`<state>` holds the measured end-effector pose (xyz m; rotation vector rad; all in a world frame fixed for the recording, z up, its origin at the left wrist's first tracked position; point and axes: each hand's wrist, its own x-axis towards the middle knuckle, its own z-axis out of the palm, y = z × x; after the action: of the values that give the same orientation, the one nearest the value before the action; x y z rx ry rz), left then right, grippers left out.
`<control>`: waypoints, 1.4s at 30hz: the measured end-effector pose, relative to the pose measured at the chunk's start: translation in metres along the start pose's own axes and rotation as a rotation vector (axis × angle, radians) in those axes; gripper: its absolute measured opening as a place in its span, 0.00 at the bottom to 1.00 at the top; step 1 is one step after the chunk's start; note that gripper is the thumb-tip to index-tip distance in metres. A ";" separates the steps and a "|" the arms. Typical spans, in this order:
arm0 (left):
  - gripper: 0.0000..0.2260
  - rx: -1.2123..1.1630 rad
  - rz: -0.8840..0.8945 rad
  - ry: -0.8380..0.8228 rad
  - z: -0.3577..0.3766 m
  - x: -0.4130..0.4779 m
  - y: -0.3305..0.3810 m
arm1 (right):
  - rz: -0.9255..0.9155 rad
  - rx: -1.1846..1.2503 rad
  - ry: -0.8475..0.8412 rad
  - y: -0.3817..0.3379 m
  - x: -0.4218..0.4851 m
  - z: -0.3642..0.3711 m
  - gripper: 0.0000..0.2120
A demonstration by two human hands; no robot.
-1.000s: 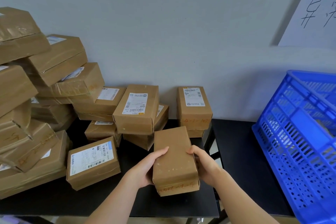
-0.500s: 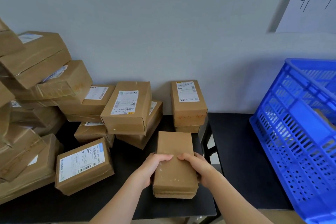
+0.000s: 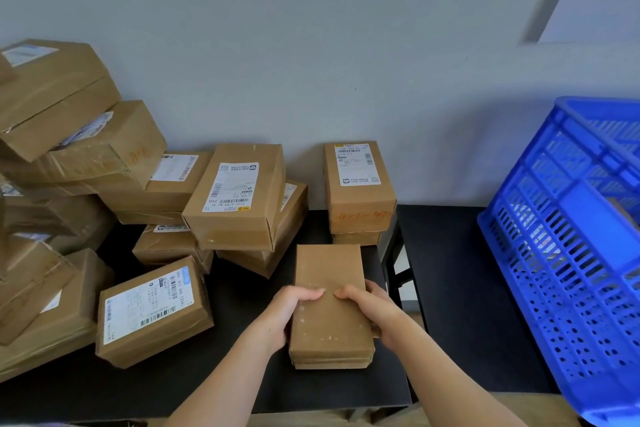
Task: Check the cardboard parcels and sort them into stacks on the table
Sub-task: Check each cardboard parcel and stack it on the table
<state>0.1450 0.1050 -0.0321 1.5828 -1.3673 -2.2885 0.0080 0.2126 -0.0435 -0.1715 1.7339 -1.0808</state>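
Observation:
A plain brown cardboard parcel (image 3: 329, 308) with no label on its top face lies flat on the black table (image 3: 214, 388), near the front edge. My left hand (image 3: 289, 310) grips its left side, fingers curled over the top. My right hand (image 3: 369, 307) grips the right side the same way. Behind it a labelled parcel (image 3: 360, 187) tops a two-parcel stack against the wall. Another labelled parcel (image 3: 239, 194) leans on parcels in the middle.
A large heap of parcels (image 3: 59, 163) fills the left side, with one labelled parcel (image 3: 152, 312) lying loose in front. A blue plastic crate (image 3: 575, 253) stands on a second black table (image 3: 464, 305) at the right. A narrow gap separates the two tables.
The parcel has tipped from tilted up toward me to flat on the table. Both hands slid from its sides onto its top face.

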 end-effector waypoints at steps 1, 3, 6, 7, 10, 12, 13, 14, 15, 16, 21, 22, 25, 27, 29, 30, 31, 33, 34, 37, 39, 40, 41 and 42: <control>0.19 -0.010 -0.001 0.006 0.001 0.000 0.000 | -0.002 0.002 0.003 0.000 0.001 0.000 0.39; 0.18 -0.027 -0.002 0.016 0.002 0.000 -0.001 | -0.006 0.004 0.013 0.002 0.002 0.001 0.39; 0.19 -0.048 0.004 0.016 0.001 0.001 -0.003 | -0.009 0.005 0.017 0.004 0.003 0.001 0.38; 0.20 -0.049 0.008 0.013 0.001 0.001 -0.003 | -0.010 0.005 0.018 0.005 0.002 0.001 0.38; 0.22 -0.045 0.011 0.014 0.001 0.001 -0.005 | -0.009 0.010 0.023 0.007 0.002 0.001 0.40; 0.23 -0.041 0.009 0.012 0.000 0.002 -0.006 | -0.007 0.010 0.022 0.008 0.002 0.002 0.40; 0.24 -0.038 0.008 0.014 -0.001 0.002 -0.007 | -0.005 0.009 0.020 0.008 0.002 0.003 0.40; 0.24 -0.031 0.009 0.019 -0.001 0.002 -0.007 | -0.007 0.011 0.019 0.007 0.001 0.004 0.40; 0.24 -0.026 0.010 0.024 -0.001 0.002 -0.007 | -0.008 0.015 0.018 0.007 0.000 0.004 0.40; 0.24 -0.023 0.011 0.026 -0.002 0.002 -0.007 | -0.010 0.018 0.017 0.007 0.000 0.005 0.39; 0.24 -0.009 0.004 -0.004 -0.006 0.000 -0.010 | -0.009 0.013 0.003 0.008 -0.005 0.006 0.38; 0.26 0.004 0.013 -0.005 -0.008 0.000 -0.011 | -0.009 0.011 0.000 0.008 -0.007 0.007 0.38; 0.33 0.030 0.052 -0.007 -0.014 0.000 -0.012 | -0.008 0.039 -0.037 0.006 -0.010 0.007 0.34; 0.36 0.040 0.066 0.002 -0.016 -0.003 -0.011 | -0.007 0.061 -0.055 0.006 -0.011 0.007 0.33; 0.40 0.043 0.077 0.004 -0.018 -0.007 -0.011 | -0.004 0.083 -0.057 0.007 -0.012 0.009 0.32; 0.41 0.043 0.084 0.011 -0.020 -0.010 -0.011 | -0.007 0.088 -0.056 0.008 -0.013 0.011 0.31; 0.41 0.043 0.088 0.021 -0.021 -0.011 -0.011 | -0.012 0.090 -0.053 0.008 -0.013 0.011 0.30; 0.40 0.056 0.099 0.047 -0.023 -0.012 -0.010 | -0.028 0.079 -0.039 0.009 -0.014 0.011 0.30; 0.40 0.062 0.105 0.057 -0.024 -0.013 -0.010 | -0.036 0.073 -0.031 0.009 -0.013 0.011 0.30; 0.39 0.063 0.116 0.073 -0.023 -0.016 -0.008 | -0.060 0.071 -0.023 0.008 -0.015 0.013 0.30; 0.39 0.062 0.128 0.091 -0.021 -0.018 -0.006 | -0.080 0.070 -0.023 0.007 -0.018 0.014 0.31; 0.40 0.066 0.137 0.101 -0.020 -0.019 -0.005 | -0.092 0.063 -0.024 0.006 -0.019 0.015 0.31; 0.40 0.072 0.146 0.113 -0.019 -0.019 -0.005 | -0.103 0.055 -0.025 0.006 -0.020 0.015 0.32; 0.41 0.082 0.156 0.124 -0.019 -0.020 -0.005 | -0.115 0.046 -0.023 0.005 -0.021 0.016 0.33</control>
<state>0.1709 0.1055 -0.0225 1.5499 -1.5121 -2.0358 0.0321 0.2188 -0.0335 -0.2561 1.6936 -1.1971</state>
